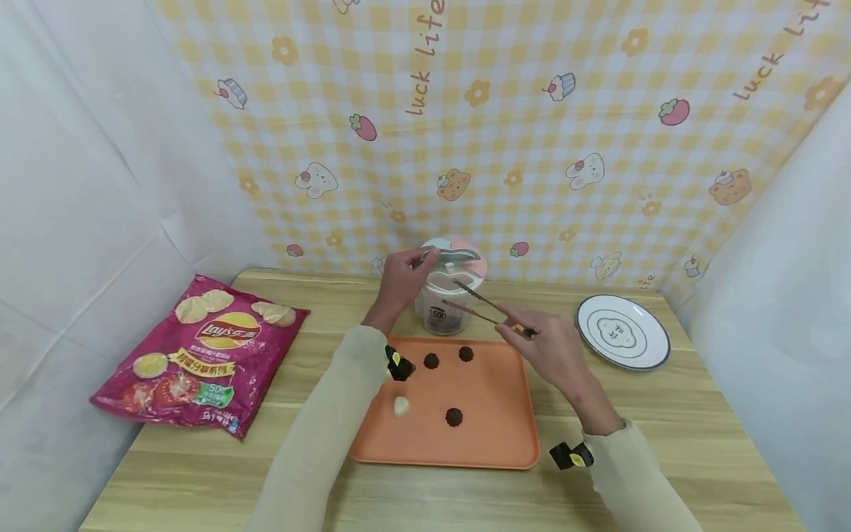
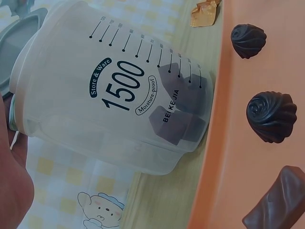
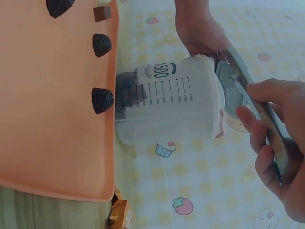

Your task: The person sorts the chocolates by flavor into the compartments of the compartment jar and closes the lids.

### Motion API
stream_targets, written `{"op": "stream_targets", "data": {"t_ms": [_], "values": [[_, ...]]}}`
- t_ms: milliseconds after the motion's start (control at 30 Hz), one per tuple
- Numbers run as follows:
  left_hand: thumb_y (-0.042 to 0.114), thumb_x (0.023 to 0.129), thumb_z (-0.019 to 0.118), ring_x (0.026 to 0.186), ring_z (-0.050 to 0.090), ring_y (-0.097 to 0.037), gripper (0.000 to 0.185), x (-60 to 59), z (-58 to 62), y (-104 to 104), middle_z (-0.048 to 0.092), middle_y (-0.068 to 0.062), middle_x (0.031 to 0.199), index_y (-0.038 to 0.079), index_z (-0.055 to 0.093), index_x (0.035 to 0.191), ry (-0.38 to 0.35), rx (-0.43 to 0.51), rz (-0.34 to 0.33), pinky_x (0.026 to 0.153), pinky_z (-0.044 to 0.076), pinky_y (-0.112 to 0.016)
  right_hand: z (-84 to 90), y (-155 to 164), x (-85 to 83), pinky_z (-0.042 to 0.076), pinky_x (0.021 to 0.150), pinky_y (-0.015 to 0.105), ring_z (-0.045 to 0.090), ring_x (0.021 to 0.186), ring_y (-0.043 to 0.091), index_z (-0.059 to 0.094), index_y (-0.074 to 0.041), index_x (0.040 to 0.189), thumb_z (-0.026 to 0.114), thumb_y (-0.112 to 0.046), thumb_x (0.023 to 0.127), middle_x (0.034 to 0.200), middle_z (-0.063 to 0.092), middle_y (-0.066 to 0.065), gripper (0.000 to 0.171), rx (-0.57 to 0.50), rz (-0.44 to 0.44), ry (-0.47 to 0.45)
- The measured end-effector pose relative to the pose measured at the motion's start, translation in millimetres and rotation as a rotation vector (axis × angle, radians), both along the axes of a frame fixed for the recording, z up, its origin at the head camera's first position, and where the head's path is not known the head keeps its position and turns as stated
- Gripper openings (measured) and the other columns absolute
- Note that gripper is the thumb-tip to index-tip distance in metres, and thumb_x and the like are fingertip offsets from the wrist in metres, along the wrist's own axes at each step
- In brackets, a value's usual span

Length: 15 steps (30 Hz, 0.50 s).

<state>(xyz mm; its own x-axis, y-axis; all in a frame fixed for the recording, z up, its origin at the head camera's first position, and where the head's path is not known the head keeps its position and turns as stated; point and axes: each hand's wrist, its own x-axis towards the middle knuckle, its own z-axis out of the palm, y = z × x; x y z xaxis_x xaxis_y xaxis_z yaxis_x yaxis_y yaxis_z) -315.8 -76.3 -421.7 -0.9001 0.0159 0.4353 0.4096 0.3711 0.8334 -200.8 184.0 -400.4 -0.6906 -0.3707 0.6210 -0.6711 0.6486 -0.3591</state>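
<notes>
My left hand (image 1: 417, 260) grips the lid edge of a translucent measuring container (image 1: 444, 304) marked 1500, standing just behind the orange tray (image 1: 492, 436). Dark chocolate pieces lie in the container's bottom (image 2: 177, 117). My right hand (image 1: 517, 329) holds metal tongs (image 1: 477, 301) whose prongs stand apart over the container's mouth, with nothing seen between them. On the tray lie round dark chocolates (image 1: 431, 360), (image 1: 466, 354), (image 1: 454, 417) and a white sweet (image 1: 401, 406). A brown chocolate bar (image 2: 279, 202) shows in the left wrist view.
A magenta crisps bag (image 1: 199, 353) lies at the table's left. A white plate (image 1: 621, 331) sits at the right. A gold wrapper (image 3: 120, 213) lies beside the tray's far corner. A checked cloth backdrop hangs behind the table.
</notes>
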Motion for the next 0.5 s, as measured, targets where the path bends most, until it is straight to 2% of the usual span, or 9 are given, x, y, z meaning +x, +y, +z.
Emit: {"op": "stream_targets", "data": {"t_ms": [167, 367, 500], "values": [[0.059, 0.087, 0.054, 0.095, 0.061, -0.004, 0.049, -0.7, -0.8, -1, 0.067, 0.001, 0.110, 0.020, 0.072, 0.110, 0.002, 0.003, -0.001, 0.079, 0.049, -0.028, -4.6, -2, 5.2, 0.036, 0.040, 0.017, 0.053, 0.053, -0.004, 0.072, -0.012, 0.110, 0.072, -0.023, 0.085, 0.078, 0.068, -0.012, 0.027, 0.021, 0.033, -0.020], [0.059, 0.087, 0.055, 0.099, 0.060, -0.004, 0.048, -1.4, -0.9, -1, 0.067, 0.001, 0.111, 0.020, 0.072, 0.109, 0.004, -0.005, 0.005, 0.081, 0.048, -0.028, -15.8, -11, 10.8, 0.038, 0.042, 0.016, 0.054, 0.054, -0.004, 0.072, -0.007, 0.108, 0.074, -0.019, 0.082, 0.079, 0.069, -0.010, 0.029, 0.028, 0.084, -0.034], [0.057, 0.087, 0.055, 0.099, 0.060, -0.006, 0.047, -0.3, 0.0, 0, 0.067, 0.001, 0.111, 0.019, 0.072, 0.109, 0.000, 0.001, -0.002, 0.082, 0.048, -0.029, -25.7, -17, 14.9, 0.038, 0.043, 0.016, 0.050, 0.051, -0.006, 0.072, -0.011, 0.111, 0.073, -0.022, 0.083, 0.078, 0.069, -0.009, 0.030, 0.056, 0.091, -0.051]]}}
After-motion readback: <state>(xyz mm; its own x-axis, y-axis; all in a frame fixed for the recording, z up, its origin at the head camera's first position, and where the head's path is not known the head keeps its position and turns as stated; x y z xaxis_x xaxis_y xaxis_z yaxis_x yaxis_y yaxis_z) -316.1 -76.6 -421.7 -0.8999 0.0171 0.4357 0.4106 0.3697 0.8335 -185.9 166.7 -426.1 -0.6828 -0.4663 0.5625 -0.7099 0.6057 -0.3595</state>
